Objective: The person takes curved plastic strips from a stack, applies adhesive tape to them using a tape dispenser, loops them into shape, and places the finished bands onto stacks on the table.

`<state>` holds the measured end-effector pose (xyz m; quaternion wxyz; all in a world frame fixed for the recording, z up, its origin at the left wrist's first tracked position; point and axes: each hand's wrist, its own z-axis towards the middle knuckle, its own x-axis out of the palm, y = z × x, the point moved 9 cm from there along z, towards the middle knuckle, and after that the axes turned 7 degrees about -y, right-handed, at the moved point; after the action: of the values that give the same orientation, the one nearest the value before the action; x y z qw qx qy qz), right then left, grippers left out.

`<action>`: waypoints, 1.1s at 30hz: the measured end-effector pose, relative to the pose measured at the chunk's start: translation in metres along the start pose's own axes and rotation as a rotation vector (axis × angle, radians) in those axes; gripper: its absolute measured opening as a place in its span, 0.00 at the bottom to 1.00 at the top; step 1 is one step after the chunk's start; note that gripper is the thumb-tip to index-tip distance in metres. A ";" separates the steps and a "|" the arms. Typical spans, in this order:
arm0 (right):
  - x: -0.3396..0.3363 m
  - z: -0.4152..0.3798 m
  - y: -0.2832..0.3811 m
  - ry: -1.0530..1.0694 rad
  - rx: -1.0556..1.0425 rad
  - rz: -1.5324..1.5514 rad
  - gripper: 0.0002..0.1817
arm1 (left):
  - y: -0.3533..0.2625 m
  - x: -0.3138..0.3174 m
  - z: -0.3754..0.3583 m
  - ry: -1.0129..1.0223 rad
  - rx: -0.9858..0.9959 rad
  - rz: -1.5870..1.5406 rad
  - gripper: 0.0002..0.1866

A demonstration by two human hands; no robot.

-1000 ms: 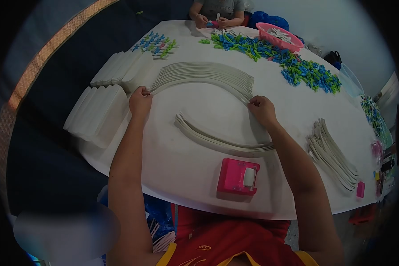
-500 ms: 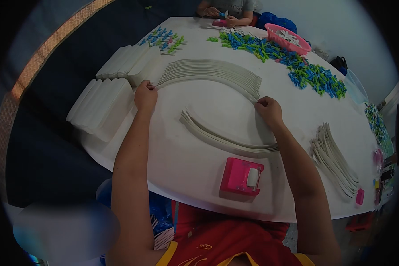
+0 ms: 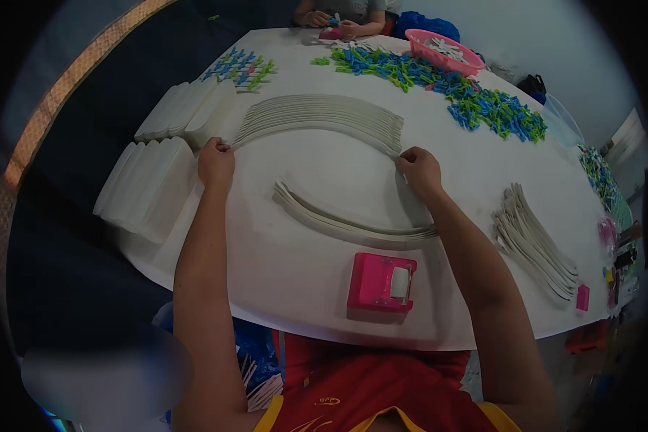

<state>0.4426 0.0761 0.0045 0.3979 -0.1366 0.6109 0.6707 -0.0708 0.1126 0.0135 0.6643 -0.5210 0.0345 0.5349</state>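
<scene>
On the white table, a row of long pale strips (image 3: 320,111) lies side by side in an arc. My left hand (image 3: 216,162) pinches the left end of the nearest strip, and my right hand (image 3: 419,171) pinches its right end. Below them a smaller bundle of curved strips (image 3: 345,226) reaches under my right forearm. A pink tape dispenser (image 3: 371,282) with a white roll stands near the front edge. More strips (image 3: 533,245) are heaped at the right, beside a small pink block (image 3: 582,297).
White containers (image 3: 147,187) stand in two groups at the left. Blue and green clips (image 3: 493,111) are piled along the far side near a pink basket (image 3: 446,54) of white pieces. Smaller clips (image 3: 241,68) lie at the back left. A co-worker's hands (image 3: 331,25) work at the far edge.
The whole view has shifted, with table items appearing further left. Both my hands keep their places at the ends of the strip row. The co-worker's hands have moved slightly.
</scene>
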 end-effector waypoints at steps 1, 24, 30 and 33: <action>-0.001 0.001 -0.003 -0.013 0.011 -0.005 0.14 | 0.002 0.000 0.000 -0.008 0.002 -0.008 0.17; -0.002 0.005 -0.006 -0.130 -0.030 -0.063 0.15 | 0.000 -0.003 0.002 -0.035 0.036 0.027 0.18; -0.002 0.004 -0.008 -0.087 -0.002 -0.022 0.14 | -0.004 -0.006 -0.002 -0.018 0.005 0.042 0.18; -0.002 0.004 -0.011 -0.075 0.009 -0.002 0.15 | -0.004 -0.007 -0.002 -0.017 -0.005 0.058 0.18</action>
<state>0.4523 0.0783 -0.0012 0.4216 -0.1103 0.5984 0.6723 -0.0696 0.1071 0.0193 0.6474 -0.5168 0.0425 0.5585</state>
